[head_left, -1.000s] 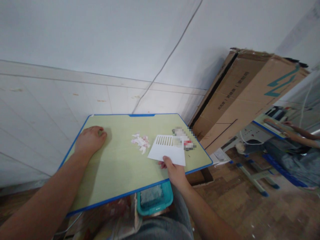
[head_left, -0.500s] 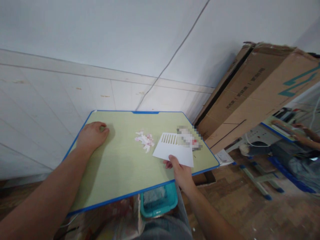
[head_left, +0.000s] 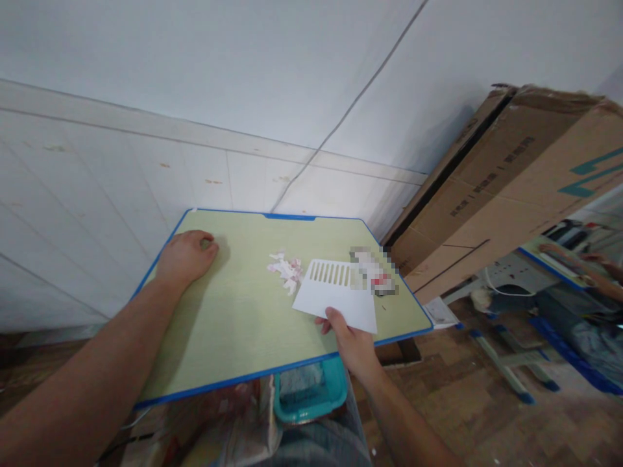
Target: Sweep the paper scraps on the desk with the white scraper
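Observation:
My right hand (head_left: 353, 340) grips the near edge of a white card (head_left: 335, 301), thumb on top and fingers underneath. A row of narrow slots runs along the card's far side. Just left of it lies a small heap of white and pinkish paper scraps (head_left: 287, 269) on the pale green tabletop (head_left: 233, 324). A blurred-out item (head_left: 372, 269), pale with a bit of red, is beyond the card's right side. My left hand (head_left: 187, 259) rests at the table's left side, fingers curled, with a gap showing between thumb and forefinger and nothing visible in it.
A turquoise basin (head_left: 311, 389) sits below the table's near edge. Tall cardboard boxes (head_left: 487, 194) lean against the wall on the right. Farther right, another person's arms (head_left: 564, 256) rest at a second table. A cable (head_left: 341, 123) runs down the wall.
The view has shifted slightly. My right hand has moved the card a little left and towards me, and more of its slots show. My left hand stays in place on the table.

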`<state>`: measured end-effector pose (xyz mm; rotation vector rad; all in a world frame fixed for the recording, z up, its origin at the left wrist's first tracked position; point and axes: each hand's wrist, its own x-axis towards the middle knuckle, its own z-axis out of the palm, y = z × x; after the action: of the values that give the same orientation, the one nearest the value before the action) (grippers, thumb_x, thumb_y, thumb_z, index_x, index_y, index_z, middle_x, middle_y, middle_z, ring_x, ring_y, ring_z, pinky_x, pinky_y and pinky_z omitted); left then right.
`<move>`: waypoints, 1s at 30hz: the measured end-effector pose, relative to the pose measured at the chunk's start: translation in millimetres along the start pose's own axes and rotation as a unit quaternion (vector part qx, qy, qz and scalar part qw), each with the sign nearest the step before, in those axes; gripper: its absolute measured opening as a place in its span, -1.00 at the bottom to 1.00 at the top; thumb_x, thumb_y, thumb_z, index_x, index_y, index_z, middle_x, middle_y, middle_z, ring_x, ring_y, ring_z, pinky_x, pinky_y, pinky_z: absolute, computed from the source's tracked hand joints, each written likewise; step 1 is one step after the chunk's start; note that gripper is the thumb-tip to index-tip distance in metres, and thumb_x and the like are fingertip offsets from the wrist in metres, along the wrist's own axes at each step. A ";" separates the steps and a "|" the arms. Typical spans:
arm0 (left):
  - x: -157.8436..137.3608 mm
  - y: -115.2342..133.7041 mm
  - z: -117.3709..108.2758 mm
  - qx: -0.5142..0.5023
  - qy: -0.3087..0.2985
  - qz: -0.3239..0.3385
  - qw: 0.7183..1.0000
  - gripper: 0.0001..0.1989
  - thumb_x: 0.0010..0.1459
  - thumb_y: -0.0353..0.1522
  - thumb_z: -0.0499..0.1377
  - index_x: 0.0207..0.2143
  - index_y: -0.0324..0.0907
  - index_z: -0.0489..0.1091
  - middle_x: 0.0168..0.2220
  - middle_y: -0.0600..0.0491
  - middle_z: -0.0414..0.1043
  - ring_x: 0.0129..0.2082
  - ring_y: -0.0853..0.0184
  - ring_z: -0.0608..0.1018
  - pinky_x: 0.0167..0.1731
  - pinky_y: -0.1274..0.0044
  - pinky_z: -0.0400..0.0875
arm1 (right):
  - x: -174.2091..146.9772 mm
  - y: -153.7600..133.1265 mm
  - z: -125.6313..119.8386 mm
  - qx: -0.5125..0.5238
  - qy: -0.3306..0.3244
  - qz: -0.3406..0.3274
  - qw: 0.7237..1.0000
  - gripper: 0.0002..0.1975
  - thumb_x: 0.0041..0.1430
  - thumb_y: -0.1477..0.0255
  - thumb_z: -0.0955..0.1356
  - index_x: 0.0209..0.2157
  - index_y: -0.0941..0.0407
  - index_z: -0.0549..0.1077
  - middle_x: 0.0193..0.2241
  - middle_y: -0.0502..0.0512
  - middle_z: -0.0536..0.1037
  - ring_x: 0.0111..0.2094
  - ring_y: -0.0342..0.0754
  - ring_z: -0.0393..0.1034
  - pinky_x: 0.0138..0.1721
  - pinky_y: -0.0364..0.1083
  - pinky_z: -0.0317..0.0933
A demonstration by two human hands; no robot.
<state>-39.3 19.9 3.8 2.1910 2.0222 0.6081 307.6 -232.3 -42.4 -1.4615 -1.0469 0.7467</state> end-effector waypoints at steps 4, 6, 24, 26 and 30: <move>-0.3 1.6 0.6 0.007 0.004 -0.007 1.000 -0.41 0.51 -0.15 0.08 0.27 -0.30 0.71 0.39 -0.28 0.69 0.45 -0.11 0.63 0.55 0.12 0.45 | -0.3 -1.9 -1.8 -0.012 0.004 0.003 1.000 -0.46 0.46 -0.10 0.47 -0.47 -0.04 0.71 -0.41 0.16 0.79 -0.29 0.23 0.71 0.12 0.18 0.53; -0.6 3.2 0.5 0.006 0.004 -0.007 1.000 -0.41 0.52 -0.16 0.08 0.28 -0.33 0.70 0.40 -0.30 0.68 0.46 -0.12 0.62 0.56 0.11 0.44 | -0.5 -5.9 -2.6 -0.021 0.009 0.009 1.000 -0.43 0.43 -0.15 0.47 -0.50 -0.05 0.69 -0.41 0.19 0.80 -0.28 0.25 0.71 0.15 0.20 0.53; 2.6 8.2 6.9 0.025 0.009 -0.012 1.000 -0.44 0.49 -0.19 0.08 0.31 -0.24 0.67 0.44 -0.29 0.62 0.48 -0.11 0.55 0.55 0.10 0.39 | -17.0 -31.2 0.8 -0.096 -0.034 0.036 0.994 -0.45 0.39 -0.11 0.42 -0.57 -0.08 0.63 -0.39 0.21 0.82 -0.20 0.29 0.74 0.10 0.20 0.54; 2.0 8.6 6.8 0.021 0.009 -0.013 1.000 -0.44 0.50 -0.19 0.08 0.31 -0.25 0.67 0.45 -0.29 0.61 0.48 -0.12 0.54 0.53 0.09 0.40 | -15.5 -32.6 1.4 -0.101 -0.034 0.039 0.994 -0.43 0.40 -0.13 0.41 -0.56 -0.08 0.62 -0.39 0.21 0.81 -0.21 0.28 0.73 0.12 0.21 0.52; -1.7 10.3 5.4 0.010 0.016 0.002 1.000 -0.44 0.53 -0.21 0.07 0.29 -0.36 0.66 0.43 -0.35 0.60 0.45 -0.11 0.54 0.54 0.06 0.39 | -11.5 -36.2 1.0 -0.107 -0.057 0.035 0.992 -0.40 0.40 -0.20 0.40 -0.52 -0.07 0.65 -0.40 0.19 0.80 -0.21 0.27 0.72 0.13 0.20 0.50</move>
<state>-27.8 18.1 2.0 2.2109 2.0476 0.6310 295.0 -243.4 -8.3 -1.6622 -1.1964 0.7944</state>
